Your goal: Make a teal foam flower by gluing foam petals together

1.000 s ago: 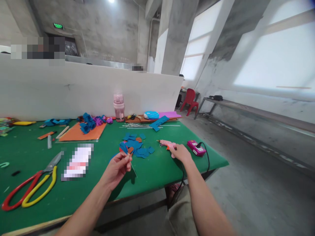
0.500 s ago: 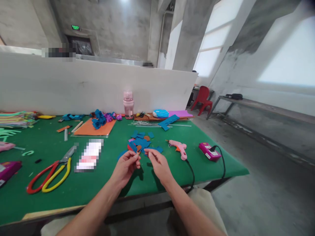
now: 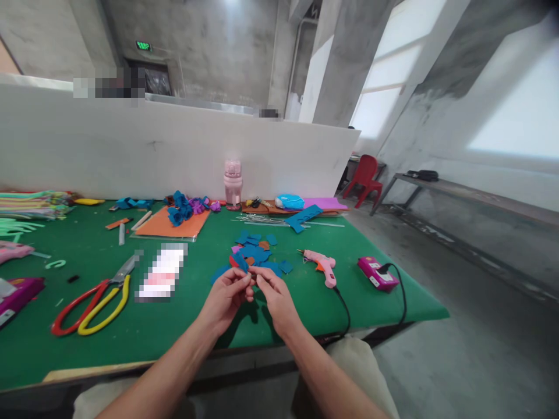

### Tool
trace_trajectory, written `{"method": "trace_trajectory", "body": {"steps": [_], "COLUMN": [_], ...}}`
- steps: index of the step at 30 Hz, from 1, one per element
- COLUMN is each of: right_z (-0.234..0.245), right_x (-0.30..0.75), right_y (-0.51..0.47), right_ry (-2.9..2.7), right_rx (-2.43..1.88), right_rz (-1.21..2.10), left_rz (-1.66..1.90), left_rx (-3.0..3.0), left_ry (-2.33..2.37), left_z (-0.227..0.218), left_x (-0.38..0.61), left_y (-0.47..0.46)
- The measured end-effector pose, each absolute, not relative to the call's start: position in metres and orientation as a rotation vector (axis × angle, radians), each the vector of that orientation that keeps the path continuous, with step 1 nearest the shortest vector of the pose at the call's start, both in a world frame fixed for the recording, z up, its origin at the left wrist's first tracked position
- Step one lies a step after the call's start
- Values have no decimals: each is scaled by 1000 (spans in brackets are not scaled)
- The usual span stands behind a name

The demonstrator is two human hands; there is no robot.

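My left hand and my right hand meet just above the green table, fingertips pinched together. The left pinches a small blue and orange felt piece on a thin wire. The right's fingertips pinch at the same piece from the other side. Just behind them lies a heap of blue felt cut-outs. A pink glue gun rests on the table to the right of my hands, its black cord running off the front edge.
Red and yellow shears lie at the left, beside a blurred card. An orange sheet with blue and purple felt flowers, a pink bottle and wires sit by the white partition. A magenta power strip is at right.
My right hand let go of the glue gun and came left to join my left hand at the felt piece. The view swung left.
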State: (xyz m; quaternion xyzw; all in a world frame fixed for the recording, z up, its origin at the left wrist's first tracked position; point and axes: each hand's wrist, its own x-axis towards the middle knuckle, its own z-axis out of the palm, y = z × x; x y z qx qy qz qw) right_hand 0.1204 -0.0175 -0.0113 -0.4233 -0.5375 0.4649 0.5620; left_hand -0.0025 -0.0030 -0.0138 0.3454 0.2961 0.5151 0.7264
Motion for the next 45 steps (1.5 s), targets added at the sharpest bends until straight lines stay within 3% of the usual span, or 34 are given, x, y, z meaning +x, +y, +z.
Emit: {"method": "trace_trajectory", "body": {"steps": [8,21,41,45], "right_z": [-12,-8,0,4], "right_x": [118,120,117,120], "right_y": [-19,-25,-41,-40], "right_ry": [-1178,-1546,-1808,-1651], "right_rx": [-987,-1002,-1088,-1037], "right_rz": [1170,668,199,274], "left_rz": [1125,1132,1154,1131], "left_rx": [788,773,744,727], "left_ry": [641,657,657,645], "left_z": [-14,-11,-10,-10], "left_x": [-2,-2,-2,-4], "left_y": [-4,-4,-5,-3]}}
